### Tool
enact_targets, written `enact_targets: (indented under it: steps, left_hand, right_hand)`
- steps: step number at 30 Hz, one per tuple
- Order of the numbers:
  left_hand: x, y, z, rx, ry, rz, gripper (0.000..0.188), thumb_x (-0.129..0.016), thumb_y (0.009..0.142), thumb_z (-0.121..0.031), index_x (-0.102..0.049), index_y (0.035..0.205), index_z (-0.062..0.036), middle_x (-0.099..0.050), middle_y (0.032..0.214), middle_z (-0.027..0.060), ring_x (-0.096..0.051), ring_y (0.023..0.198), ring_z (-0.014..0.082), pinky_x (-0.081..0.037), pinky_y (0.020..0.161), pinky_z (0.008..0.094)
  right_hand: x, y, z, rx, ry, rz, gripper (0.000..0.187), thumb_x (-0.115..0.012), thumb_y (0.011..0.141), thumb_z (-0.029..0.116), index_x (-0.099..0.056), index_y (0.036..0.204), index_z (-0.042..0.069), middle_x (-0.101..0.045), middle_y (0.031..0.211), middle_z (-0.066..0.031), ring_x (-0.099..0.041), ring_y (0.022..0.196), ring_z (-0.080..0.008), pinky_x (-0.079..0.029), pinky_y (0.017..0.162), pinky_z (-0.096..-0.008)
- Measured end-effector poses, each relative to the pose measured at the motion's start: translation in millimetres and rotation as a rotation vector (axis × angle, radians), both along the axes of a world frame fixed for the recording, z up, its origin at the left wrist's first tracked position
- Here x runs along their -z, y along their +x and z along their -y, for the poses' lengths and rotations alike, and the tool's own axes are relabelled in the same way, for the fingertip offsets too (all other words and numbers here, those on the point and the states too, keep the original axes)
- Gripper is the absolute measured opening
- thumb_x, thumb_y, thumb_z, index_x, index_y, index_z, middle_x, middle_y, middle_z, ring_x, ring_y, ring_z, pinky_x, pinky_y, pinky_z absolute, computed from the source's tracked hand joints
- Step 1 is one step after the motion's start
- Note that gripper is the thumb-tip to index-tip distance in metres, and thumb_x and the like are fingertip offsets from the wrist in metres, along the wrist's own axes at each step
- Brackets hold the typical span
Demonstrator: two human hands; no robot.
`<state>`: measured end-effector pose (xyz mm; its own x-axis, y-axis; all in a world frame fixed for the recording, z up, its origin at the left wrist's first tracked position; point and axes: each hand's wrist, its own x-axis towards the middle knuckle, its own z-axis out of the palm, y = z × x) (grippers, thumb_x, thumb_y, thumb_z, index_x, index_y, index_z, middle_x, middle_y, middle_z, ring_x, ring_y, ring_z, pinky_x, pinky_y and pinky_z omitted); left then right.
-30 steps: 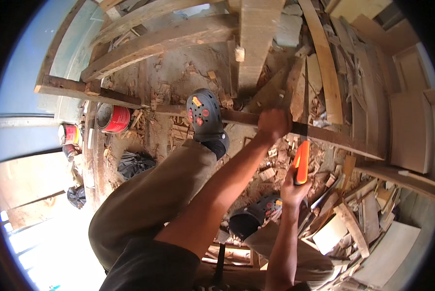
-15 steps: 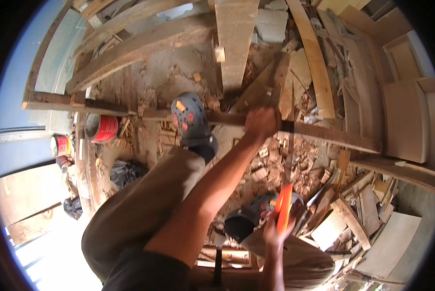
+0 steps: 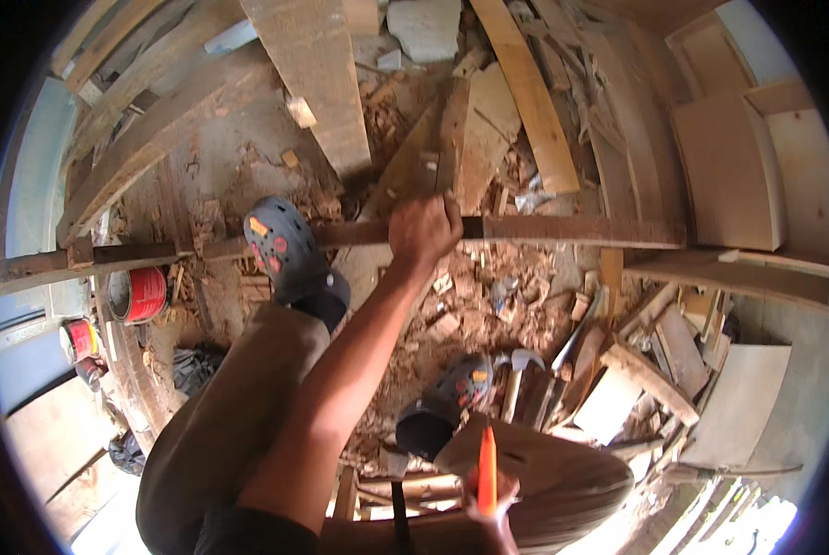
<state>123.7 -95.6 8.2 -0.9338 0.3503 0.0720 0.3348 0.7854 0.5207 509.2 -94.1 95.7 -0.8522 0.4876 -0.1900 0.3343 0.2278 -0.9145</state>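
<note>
My left hand (image 3: 423,231) is closed over a long dark wooden beam (image 3: 581,231) that runs across the view. Just right of that hand, a dark patch crosses the beam. My left foot, in a grey clog (image 3: 283,239), presses on the same beam further left. Close to my right knee, my right hand (image 3: 497,495) grips the orange handle of a handsaw (image 3: 488,467). The saw is drawn back from the beam, and its blade cannot be made out now. A hammer (image 3: 516,375) lies on the ground beside my right clog (image 3: 465,379).
Wood chips and broken pieces (image 3: 497,287) litter the ground under the beam. Planks (image 3: 317,83) lean beyond it, and scrap boards (image 3: 655,388) pile up at the right. Red cans (image 3: 141,294) stand at the left, near a black plastic bag (image 3: 197,368).
The saw came away from the beam, back toward my body with my right hand. My left hand still holds the beam. The whole view has shifted and turned.
</note>
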Motion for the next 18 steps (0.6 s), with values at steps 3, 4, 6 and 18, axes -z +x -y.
enact_targets:
  steps: [3, 4, 6, 18]
  left_hand:
    - [2, 0, -7, -0.011, 0.013, -0.023, 0.040, -0.047, 0.093, -0.025, -0.070, 0.070, -0.0029, -0.067, 0.071, 0.0223, -0.068, 0.066, 0.0372, -0.056, 0.068, 0.0470]
    - [3, 4, -2, -0.014, -0.020, 0.005, 0.039, -0.047, 0.093, -0.025, -0.070, 0.069, -0.0029, -0.067, 0.070, 0.0216, -0.068, 0.065, 0.0376, -0.055, 0.068, 0.0476]
    - [-3, 4, -6, 0.027, -0.029, 0.056, 0.038, -0.048, 0.092, -0.024, -0.069, 0.069, -0.0025, -0.066, 0.069, 0.0205, -0.067, 0.064, 0.0381, -0.055, 0.069, 0.0484]
    - [8, 18, 9, 0.119, 0.122, -0.180, 0.024, -0.052, 0.087, -0.018, -0.068, 0.080, -0.0018, -0.067, 0.081, 0.0204, -0.067, 0.073, 0.0362, -0.054, 0.073, 0.0448]
  right_hand:
    - [18, -38, -4, 0.317, -0.379, -0.057, 0.027, -0.068, 0.080, 0.004, -0.060, 0.105, -0.005, -0.064, 0.086, -0.0076, -0.059, 0.064, -0.0138, -0.051, 0.061, -0.0276]
    - [24, -86, -18, 0.242, -0.243, -0.034, 0.017, -0.066, 0.080, 0.004, -0.060, 0.095, -0.003, -0.061, 0.076, -0.0080, -0.055, 0.060, -0.0138, -0.048, 0.057, -0.0287]
    - [27, -180, -48, 0.129, 0.065, 0.015, 0.006, -0.064, 0.080, 0.004, -0.061, 0.075, 0.002, -0.053, 0.058, -0.0087, -0.049, 0.051, -0.0139, -0.043, 0.050, -0.0310]
    - [21, -30, -4, 0.051, 0.298, 0.014, 0.010, -0.062, 0.076, 0.010, -0.059, 0.070, 0.004, -0.051, 0.056, -0.0058, -0.052, 0.047, -0.0153, -0.042, 0.046, -0.0277]
